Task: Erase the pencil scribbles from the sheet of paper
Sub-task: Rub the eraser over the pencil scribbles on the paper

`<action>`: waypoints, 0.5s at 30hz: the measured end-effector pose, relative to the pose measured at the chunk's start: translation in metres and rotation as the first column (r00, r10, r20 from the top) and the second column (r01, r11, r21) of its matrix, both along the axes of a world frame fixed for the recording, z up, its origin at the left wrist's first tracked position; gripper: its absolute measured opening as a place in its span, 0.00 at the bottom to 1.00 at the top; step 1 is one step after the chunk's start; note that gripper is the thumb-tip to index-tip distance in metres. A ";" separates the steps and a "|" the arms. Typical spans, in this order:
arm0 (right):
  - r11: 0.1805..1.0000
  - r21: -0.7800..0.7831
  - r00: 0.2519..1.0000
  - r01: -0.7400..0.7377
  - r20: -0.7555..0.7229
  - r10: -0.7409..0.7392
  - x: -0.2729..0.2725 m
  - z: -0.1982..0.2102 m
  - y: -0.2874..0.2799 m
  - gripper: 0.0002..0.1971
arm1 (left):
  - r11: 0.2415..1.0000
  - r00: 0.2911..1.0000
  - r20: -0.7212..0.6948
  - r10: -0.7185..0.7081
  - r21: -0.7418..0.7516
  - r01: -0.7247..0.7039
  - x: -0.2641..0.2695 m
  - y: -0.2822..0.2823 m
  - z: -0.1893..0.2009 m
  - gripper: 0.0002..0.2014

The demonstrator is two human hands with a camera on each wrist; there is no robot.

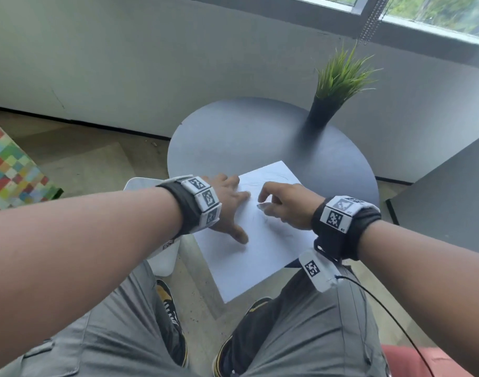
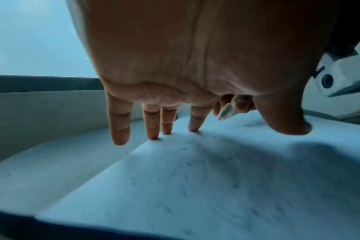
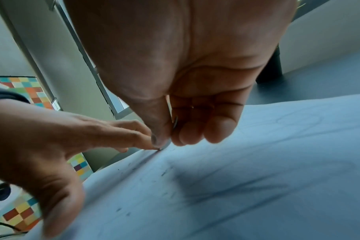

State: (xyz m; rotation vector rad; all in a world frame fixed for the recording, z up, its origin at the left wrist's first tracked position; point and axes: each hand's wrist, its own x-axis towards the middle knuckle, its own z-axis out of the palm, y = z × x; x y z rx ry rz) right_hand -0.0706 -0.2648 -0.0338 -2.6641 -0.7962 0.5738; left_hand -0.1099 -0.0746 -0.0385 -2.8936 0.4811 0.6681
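On the round dark table, near edge: one sheet of white paper, its near corner overhanging the rim toward the knees.

Left hand: fingers straight and spread, tips pressing flat on the sheet's left part; thumb splayed toward the near side. It grips nothing.

Right hand: fingers curled, thumb and forefinger pinched together on a small pale eraser, its tip at the paper just beside the left forefinger.

Scribbles: faint grey pencil lines, smudged under the right hand; a looping outline toward the sheet's far right.

View notes: the head view gives the whole layout but shows the eraser only as a pale speck. The left wrist view shows the left fingertips planted on the paper, the little finger off its edge, and the eraser as a worn grey-white wedge beyond them. The right wrist view shows the eraser only as a thin sliver between thumb and finger, plus dark crumbs scattered over the paper and a slight ridge in the paper at the eraser tip.

Other items: plant, green grass-like blades in a tall black vase, far right on the table. Marker-tagged bands on both wrists.
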 end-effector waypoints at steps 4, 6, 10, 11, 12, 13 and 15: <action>0.989 -0.091 0.991 -0.113 0.067 0.119 -0.011 -0.004 0.011 0.08 | 1.000 1.000 -0.023 0.002 -0.009 -0.002 -0.006 0.007 -0.006 0.63; 0.945 -0.163 0.957 -0.285 0.013 0.290 -0.027 -0.008 0.018 0.10 | 1.000 1.000 -0.027 -0.008 -0.023 0.008 -0.006 0.010 -0.007 0.64; 0.948 -0.176 0.955 -0.265 0.089 0.284 -0.016 -0.008 0.020 0.07 | 0.999 0.999 -0.040 -0.023 -0.038 0.022 -0.002 0.014 -0.011 0.64; 0.969 -0.146 0.966 -0.200 0.135 0.220 -0.009 -0.007 0.018 0.07 | 0.999 0.999 -0.038 -0.031 -0.041 0.029 0.000 0.014 -0.011 0.64; 0.979 -0.120 0.971 -0.164 0.155 0.182 -0.006 -0.008 0.018 0.07 | 0.998 0.999 -0.039 -0.033 -0.045 0.031 0.001 0.014 -0.012 0.64; 0.978 -0.112 0.970 -0.177 0.149 0.193 -0.009 -0.008 0.021 0.07 | 0.998 0.999 -0.044 -0.029 -0.050 0.026 0.002 0.014 -0.013 0.64; 0.938 -0.113 0.940 -0.327 0.069 0.336 -0.029 -0.012 0.032 0.05 | 0.999 0.998 -0.051 -0.020 -0.046 0.017 0.003 0.015 -0.014 0.65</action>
